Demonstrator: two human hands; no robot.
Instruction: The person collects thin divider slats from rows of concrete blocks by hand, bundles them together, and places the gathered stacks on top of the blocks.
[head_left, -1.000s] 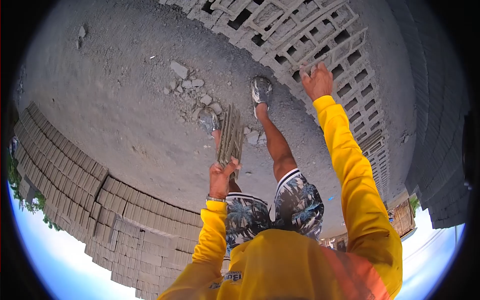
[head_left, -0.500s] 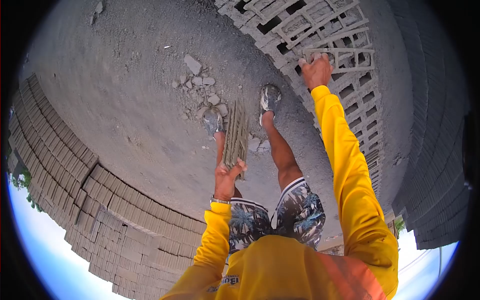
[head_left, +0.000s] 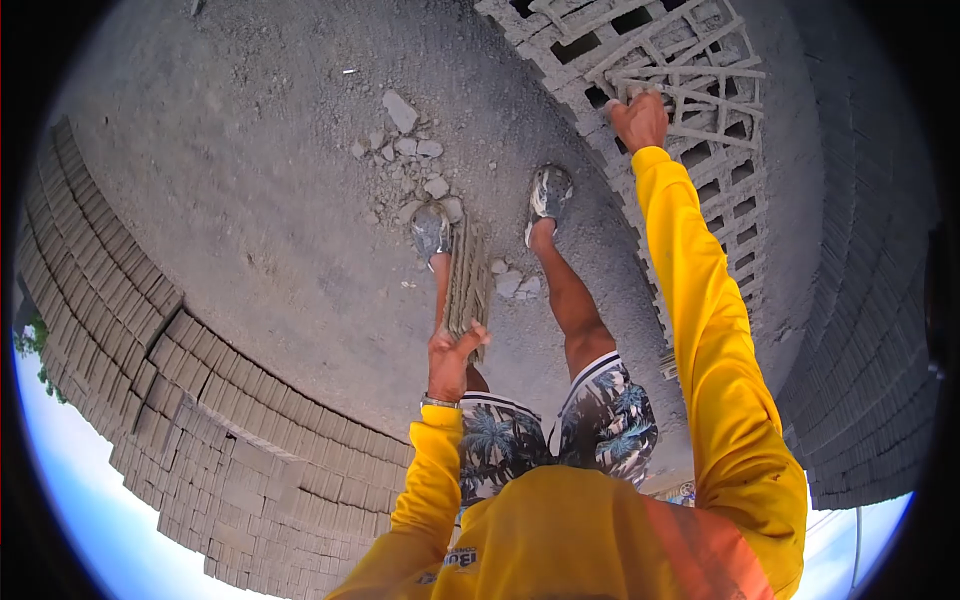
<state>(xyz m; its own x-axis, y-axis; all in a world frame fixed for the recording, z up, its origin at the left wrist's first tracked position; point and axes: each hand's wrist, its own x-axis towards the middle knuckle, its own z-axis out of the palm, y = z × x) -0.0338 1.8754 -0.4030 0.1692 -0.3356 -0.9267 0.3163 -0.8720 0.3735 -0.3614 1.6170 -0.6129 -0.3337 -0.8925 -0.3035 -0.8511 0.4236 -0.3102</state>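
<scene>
My left hand is closed around the near end of a bundle of thin, grey, ladder-shaped frames, held upright on edge above the ground between my legs. Out to the upper right, my right hand has its fingers bent round the end of a ladder-shaped frame. Several more such frames lie crossed over one another there, on top of a long row of grey hollow blocks with rectangular holes. My right fingertips are partly hidden behind the knuckles.
Broken grey chunks lie on the dusty ground ahead of my shoes. Stacked blocks form a long wall at the left and behind. Another dark stack stands at the far right.
My right hand has pulled the end of a frame slightly, and the frames under it now lie fanned at different angles. My left hand keeps its hold on the bundle. The view has shifted slightly.
</scene>
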